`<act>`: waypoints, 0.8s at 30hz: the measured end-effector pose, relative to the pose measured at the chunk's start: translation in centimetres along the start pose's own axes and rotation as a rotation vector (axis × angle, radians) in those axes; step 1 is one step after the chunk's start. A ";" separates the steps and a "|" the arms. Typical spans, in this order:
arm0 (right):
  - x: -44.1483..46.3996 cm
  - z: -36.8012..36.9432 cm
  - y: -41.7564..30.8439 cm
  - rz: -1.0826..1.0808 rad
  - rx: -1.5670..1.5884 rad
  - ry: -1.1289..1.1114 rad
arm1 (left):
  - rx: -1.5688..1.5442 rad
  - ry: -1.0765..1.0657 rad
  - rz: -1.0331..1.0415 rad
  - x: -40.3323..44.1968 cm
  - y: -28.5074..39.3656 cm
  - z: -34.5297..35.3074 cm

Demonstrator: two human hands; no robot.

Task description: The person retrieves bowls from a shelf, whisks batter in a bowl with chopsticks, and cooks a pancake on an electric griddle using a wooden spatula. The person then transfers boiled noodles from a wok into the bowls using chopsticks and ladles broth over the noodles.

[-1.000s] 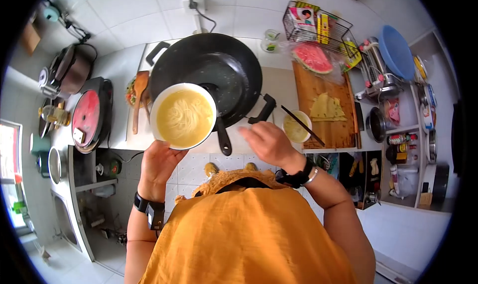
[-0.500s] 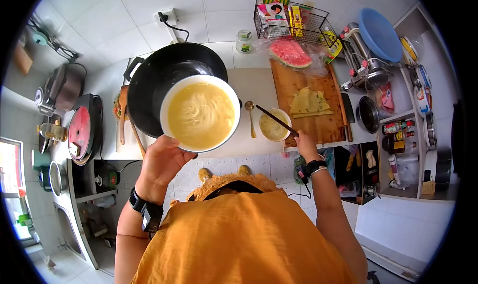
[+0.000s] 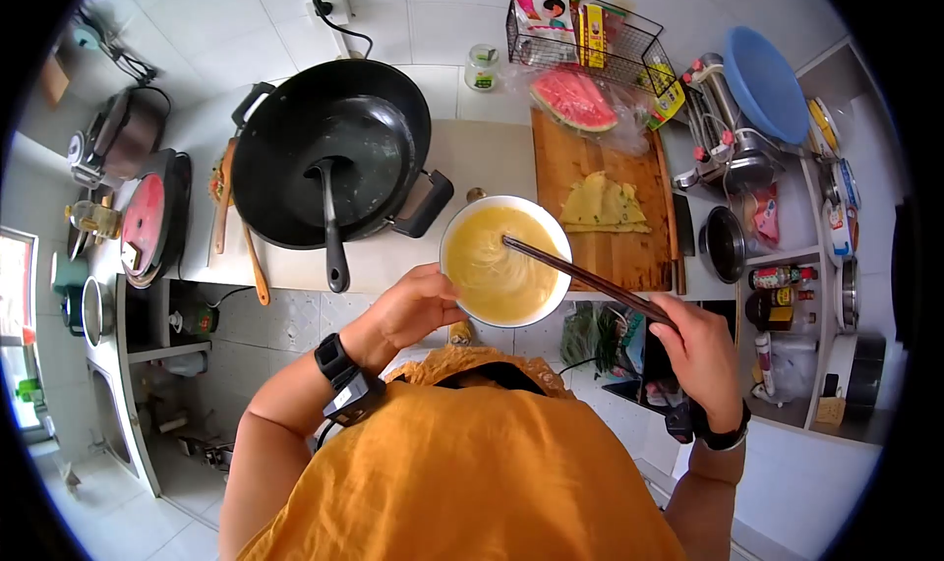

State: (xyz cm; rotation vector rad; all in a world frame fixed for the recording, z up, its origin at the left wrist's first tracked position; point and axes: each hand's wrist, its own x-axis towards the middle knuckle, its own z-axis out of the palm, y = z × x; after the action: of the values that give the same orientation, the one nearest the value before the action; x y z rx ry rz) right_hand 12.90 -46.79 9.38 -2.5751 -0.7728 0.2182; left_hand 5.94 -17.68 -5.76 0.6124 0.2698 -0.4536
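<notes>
My left hand (image 3: 418, 305) grips the rim of a white bowl (image 3: 447, 278) at its lower left. Noodles in yellow broth (image 3: 492, 291) fill the bowl. My right hand (image 3: 696, 350) is closed round dark chopsticks (image 3: 600, 284), whose tips dip into the noodles near the middle of the bowl. To the left of the bowl stands a black wok (image 3: 369, 133) with a black ladle (image 3: 332, 232) resting in it. The small bowl seen earlier beside the cutting board is hidden behind the noodle bowl.
A cutting board (image 3: 551, 148) with folded flatbread (image 3: 602, 205) lies to the right, wrapped watermelon (image 3: 573, 101) behind it. A wire basket (image 3: 629, 55) and glass jar (image 3: 482, 67) stand at the back. Wooden utensils (image 3: 255, 264) lie left of the wok, near a round red-topped pan (image 3: 145, 217).
The noodle bowl has moved right, away from over the wok. My right hand has taken hold of the chopsticks from the small bowl and brought their tips into the noodles.
</notes>
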 end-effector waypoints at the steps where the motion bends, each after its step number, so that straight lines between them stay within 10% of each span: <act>1: 0.3 0.0 -0.3 0.035 0.020 0.026 | 0.029 -0.006 -0.019 0.6 -0.4 -0.2; 8: 4.1 4.5 0.1 -0.085 0.654 0.258 | 0.057 -0.089 -0.071 3.3 -2.5 -0.9; 12: 6.2 8.7 2.0 -0.208 0.367 0.429 | 0.050 -0.063 -0.083 4.0 -3.1 -0.9; 14: 5.4 9.1 2.8 0.175 0.558 0.177 | 0.056 -0.034 -0.060 4.3 -3.4 -1.1; 24: 1.4 4.4 3.1 0.165 0.754 0.039 | 0.021 -0.009 -0.003 4.3 -2.6 -1.6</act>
State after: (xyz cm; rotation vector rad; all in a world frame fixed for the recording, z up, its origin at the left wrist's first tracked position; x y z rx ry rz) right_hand 14.38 -46.73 4.02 -1.9108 -0.3575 0.4175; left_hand 8.23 -20.01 -9.88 0.6307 0.2578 -0.4622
